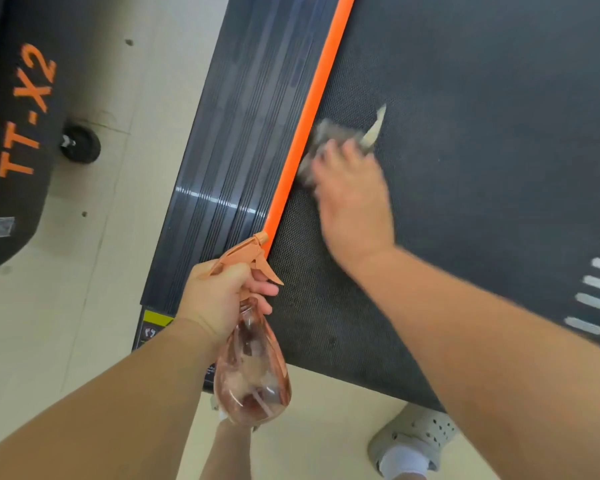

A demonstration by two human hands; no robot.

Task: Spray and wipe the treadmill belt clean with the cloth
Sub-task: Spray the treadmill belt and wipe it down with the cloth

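Observation:
The dark textured treadmill belt (465,116) fills the upper right of the head view. My right hand (355,199) presses a grey cloth (329,133) flat onto the belt, close to the orange side strip (312,109); hand and cloth are motion-blurred. My left hand (219,299) grips the neck of a clear pink spray bottle (253,368) with an orange trigger head (250,254), held over the belt's near left corner, nozzle pointing up along the strip.
A ribbed black side rail (229,161) runs left of the orange strip. A second machine marked TT-X2 (25,112) with a small wheel (80,143) stands on the beige floor at left. My shoe (416,441) is below the belt's rear edge.

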